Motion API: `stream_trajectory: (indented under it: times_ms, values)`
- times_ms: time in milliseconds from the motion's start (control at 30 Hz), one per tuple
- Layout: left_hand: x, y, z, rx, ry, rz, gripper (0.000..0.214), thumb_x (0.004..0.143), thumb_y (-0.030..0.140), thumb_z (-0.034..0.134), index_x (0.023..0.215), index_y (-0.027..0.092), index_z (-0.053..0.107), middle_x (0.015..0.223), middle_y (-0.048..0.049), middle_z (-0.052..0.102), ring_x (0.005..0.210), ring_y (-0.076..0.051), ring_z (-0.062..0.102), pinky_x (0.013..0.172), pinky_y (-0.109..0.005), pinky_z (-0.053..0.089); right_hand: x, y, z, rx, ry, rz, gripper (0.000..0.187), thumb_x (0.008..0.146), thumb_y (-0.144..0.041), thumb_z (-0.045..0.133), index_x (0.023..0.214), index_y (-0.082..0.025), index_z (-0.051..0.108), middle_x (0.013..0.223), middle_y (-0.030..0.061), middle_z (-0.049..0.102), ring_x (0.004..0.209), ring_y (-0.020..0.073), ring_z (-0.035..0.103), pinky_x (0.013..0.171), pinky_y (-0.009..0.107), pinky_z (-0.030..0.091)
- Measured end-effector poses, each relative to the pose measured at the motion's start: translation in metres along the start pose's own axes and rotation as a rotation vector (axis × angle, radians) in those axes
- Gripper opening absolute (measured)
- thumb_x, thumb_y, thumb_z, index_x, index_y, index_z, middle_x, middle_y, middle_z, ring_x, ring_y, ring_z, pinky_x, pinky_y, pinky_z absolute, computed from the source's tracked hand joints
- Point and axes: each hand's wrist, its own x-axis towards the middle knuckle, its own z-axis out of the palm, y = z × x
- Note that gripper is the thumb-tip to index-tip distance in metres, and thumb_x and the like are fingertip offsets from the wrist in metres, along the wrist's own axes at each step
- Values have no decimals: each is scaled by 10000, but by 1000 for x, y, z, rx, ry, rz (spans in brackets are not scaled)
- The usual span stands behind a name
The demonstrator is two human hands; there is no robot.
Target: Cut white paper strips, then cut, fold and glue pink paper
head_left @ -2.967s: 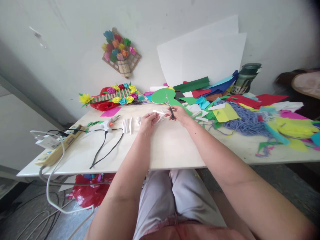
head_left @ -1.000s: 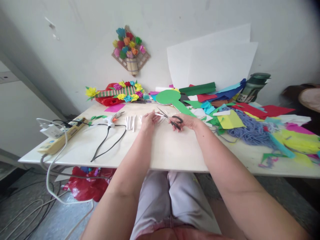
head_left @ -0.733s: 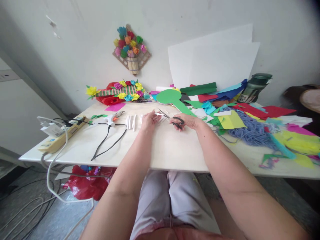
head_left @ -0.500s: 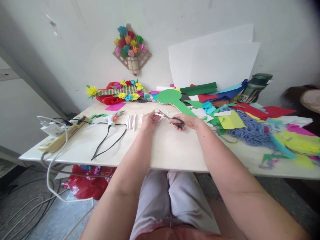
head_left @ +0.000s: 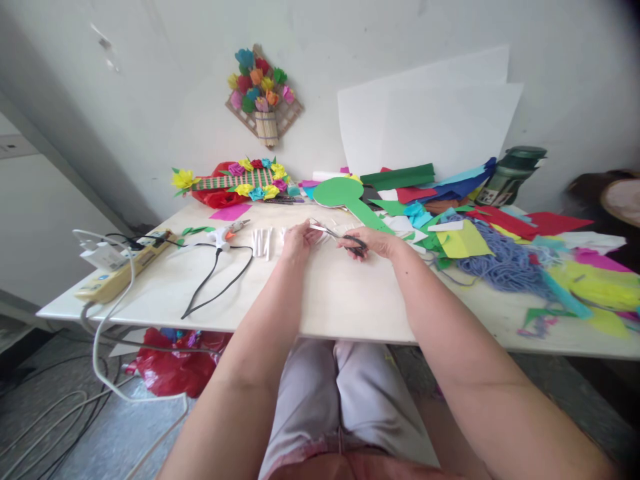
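My right hand (head_left: pixel 373 243) is closed round the black handles of a pair of scissors (head_left: pixel 354 245), whose metal blades point left. Pinched in my left hand (head_left: pixel 300 241) is a thin white paper strip (head_left: pixel 316 227), and the blade tips are at that strip. Short white paper rolls (head_left: pixel 263 244) stand in a row left of my left hand. Small white pieces lie partly hidden between and behind my hands. Just beyond them is a green card shape (head_left: pixel 340 193) with a round head and a long stem.
A white glue gun (head_left: pixel 221 238) with a looped black cord lies left. A power strip (head_left: pixel 125 267) sits at the left edge. Coloured paper (head_left: pixel 463 240), blue yarn (head_left: pixel 505 260) and a dark bottle (head_left: pixel 510 177) crowd the right. A flower-trimmed guitar shape (head_left: pixel 235 180) is at the back.
The scissor blades have closed somewhat at the white strip. Both hands stay in nearly the same place.
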Motion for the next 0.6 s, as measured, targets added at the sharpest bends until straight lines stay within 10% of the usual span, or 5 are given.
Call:
stream_trajectory:
  times_ms: [600]
  values:
    - [-1, -1, 2, -5, 14, 23, 74, 742, 137, 573, 682, 94, 578, 708, -101, 662, 729, -174, 655, 704, -269, 524, 3, 0, 5, -6, 40, -16, 300, 724, -442, 619, 694, -161, 521, 469, -28, 536, 343, 52, 421, 324, 174, 293]
